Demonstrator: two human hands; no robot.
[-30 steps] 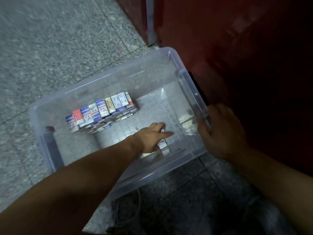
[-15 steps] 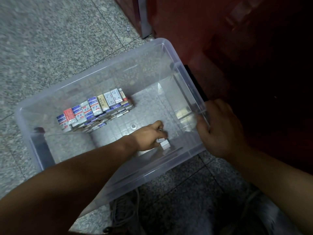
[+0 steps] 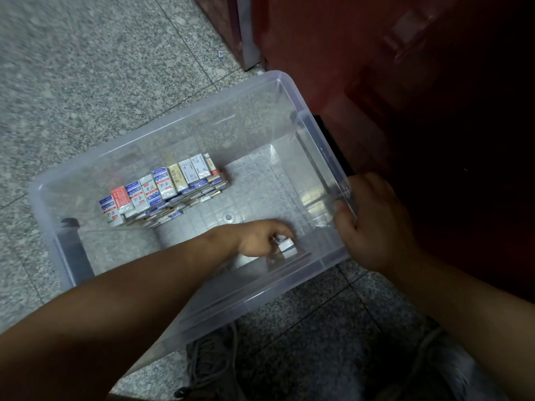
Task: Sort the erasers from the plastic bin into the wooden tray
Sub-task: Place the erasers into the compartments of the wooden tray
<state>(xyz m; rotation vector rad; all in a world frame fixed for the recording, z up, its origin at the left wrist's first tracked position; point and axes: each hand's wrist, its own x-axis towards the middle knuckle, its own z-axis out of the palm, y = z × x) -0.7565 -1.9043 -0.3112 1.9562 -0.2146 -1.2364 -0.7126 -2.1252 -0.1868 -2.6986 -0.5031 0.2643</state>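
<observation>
Erasers [image 3: 162, 189] stay stacked in the plastic bin [image 3: 179, 123] while the left hand [image 3: 260, 238] closes on a loose eraser [image 3: 286, 246].

A second ago the left hand's fingers lay stretched out over the bin floor. Now they are curled down and pinch the small white loose eraser at the lower right of the bin's floor, near its front wall. The right hand [image 3: 373, 224] has kept its grasp on the bin's right rim, fingers wrapped over the edge. The clear bin sits on the speckled floor [image 3: 86, 68] beside a red cabinet [image 3: 405, 68] and holds the rows of wrapped erasers, unmoved, left of centre against its far wall. A shoe [image 3: 211, 369] shows at the bottom of the frame.
</observation>
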